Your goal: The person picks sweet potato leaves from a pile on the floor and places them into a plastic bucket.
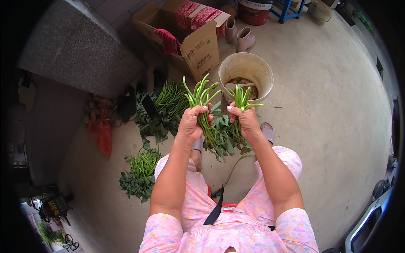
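Observation:
My left hand [190,123] grips a bunch of long green leafy stems [204,95], cut ends up and leaves hanging down between my feet. A smaller bunch of the same stems [241,96] is held in my right hand [245,120], its leaves drooping below. The two hands are apart, at about the same height. Just beyond the right hand stands a whitish plastic bucket [224,68] with murky matter and a pale object in its bottom. To the left on the floor lie a large pile of leafy stems [171,98] and a smaller bundle [144,166].
An open cardboard box [202,53] with red cloth stands behind the bucket, beside pinkish boots [246,39]. A red mesh bag [104,136] lies left, near a granite block [82,47]. A red paint pail [254,12] and blue stool [288,11] stand far back.

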Motion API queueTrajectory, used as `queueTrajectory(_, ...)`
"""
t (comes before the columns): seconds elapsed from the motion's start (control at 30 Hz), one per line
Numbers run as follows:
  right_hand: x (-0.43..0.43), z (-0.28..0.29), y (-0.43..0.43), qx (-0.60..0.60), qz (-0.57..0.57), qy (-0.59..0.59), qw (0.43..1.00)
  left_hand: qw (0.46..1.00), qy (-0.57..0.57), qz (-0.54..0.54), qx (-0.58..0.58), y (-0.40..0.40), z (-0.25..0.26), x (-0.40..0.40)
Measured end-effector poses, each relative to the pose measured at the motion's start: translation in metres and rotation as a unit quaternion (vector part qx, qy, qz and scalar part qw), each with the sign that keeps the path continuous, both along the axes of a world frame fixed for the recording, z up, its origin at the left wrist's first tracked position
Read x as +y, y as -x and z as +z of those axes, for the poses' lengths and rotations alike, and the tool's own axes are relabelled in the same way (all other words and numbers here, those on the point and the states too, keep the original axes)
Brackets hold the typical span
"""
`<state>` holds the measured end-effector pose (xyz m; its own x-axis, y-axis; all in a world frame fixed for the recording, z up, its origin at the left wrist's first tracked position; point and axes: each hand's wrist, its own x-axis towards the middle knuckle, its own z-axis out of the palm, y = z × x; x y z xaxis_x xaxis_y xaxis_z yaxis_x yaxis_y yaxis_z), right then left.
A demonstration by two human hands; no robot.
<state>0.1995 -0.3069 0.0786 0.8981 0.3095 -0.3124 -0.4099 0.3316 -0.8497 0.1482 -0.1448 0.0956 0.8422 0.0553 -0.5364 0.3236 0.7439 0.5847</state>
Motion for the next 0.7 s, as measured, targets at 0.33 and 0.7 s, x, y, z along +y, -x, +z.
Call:
queueTrajectory(0.33, 0.005, -0.007, -0.001, 0.078, -0.055, -0.1, 0.99, 0.995, -0.062, -0.076, 0.0, -0.002, 0.003, -0.019)
queueTrajectory(0.7, 0.003, 0.008, -0.001, 0.084, -0.033, -0.151, 0.984, 0.993, -0.101, -0.052, -0.006, -0.002, -0.004, -0.022)
